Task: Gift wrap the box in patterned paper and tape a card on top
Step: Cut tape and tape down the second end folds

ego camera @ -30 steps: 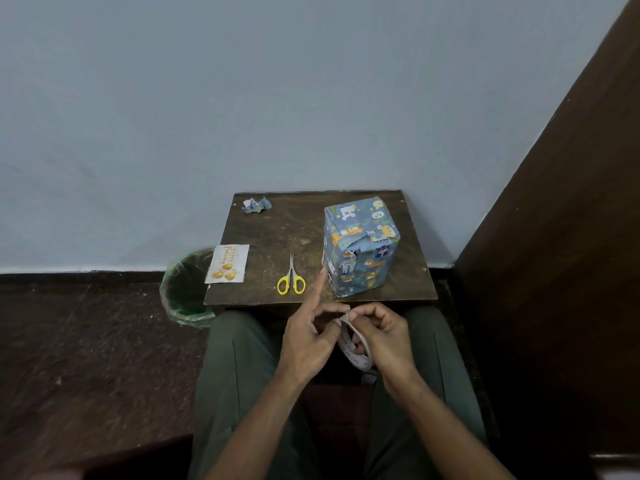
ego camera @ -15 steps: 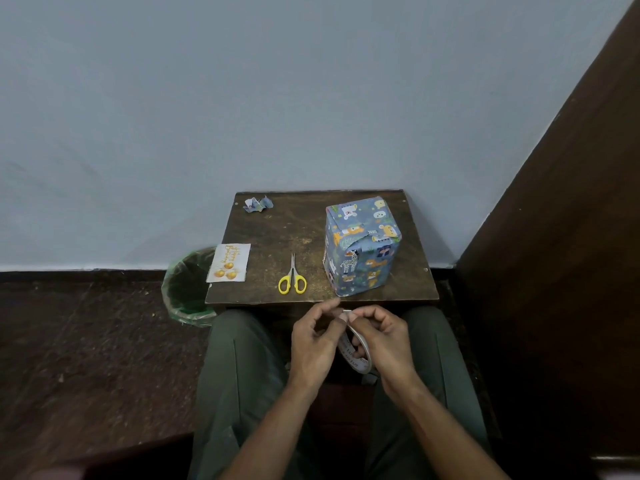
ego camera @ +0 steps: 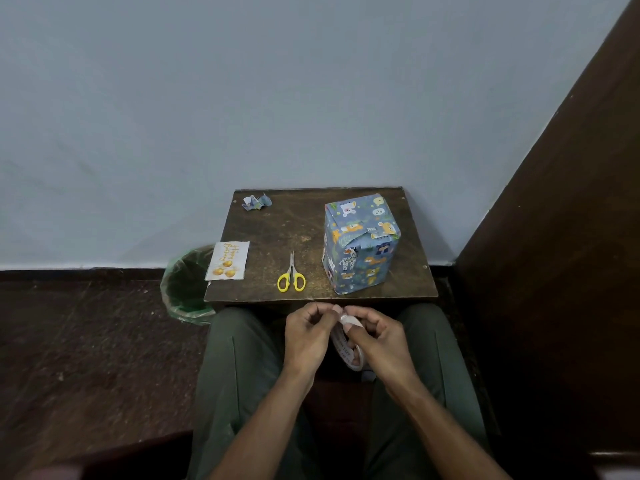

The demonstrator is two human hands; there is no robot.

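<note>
Seen from the head camera, a seated person in green trousers works over the lap at the near edge of a small dark wooden table (ego camera: 277,230) set against a pale blue wall. Both hands meet just below the table's front edge. The right hand (ego camera: 381,337) grips a roll of clear tape (ego camera: 348,351), its printed core showing between the palms, with the thumb laid over the top of the roll. The left hand (ego camera: 308,334) is curled, its thumb and forefinger pinched together at the roll's upper edge, where the tape end seems to be; whether a free end is actually caught between them is too small to tell.

The box (ego camera: 360,244), already covered in blue paper printed with cartoon animals, stands upright on the right half of the table, apart from both hands. A fold on its near upper edge gapes slightly. To its left, yellow-handled scissors (ego camera: 291,275) lie shut, blades pointing toward the wall. Farther left, the card (ego camera: 228,260), white with gold lettering and gold balloons, lies flat on the table's left edge, part of it overhanging. A crumpled scrap of the same patterned paper (ego camera: 256,202) sits at the far left corner. On the dark floor beside the table stands a bin lined with a green bag (ego camera: 183,292), partly under the card's overhang.
</note>
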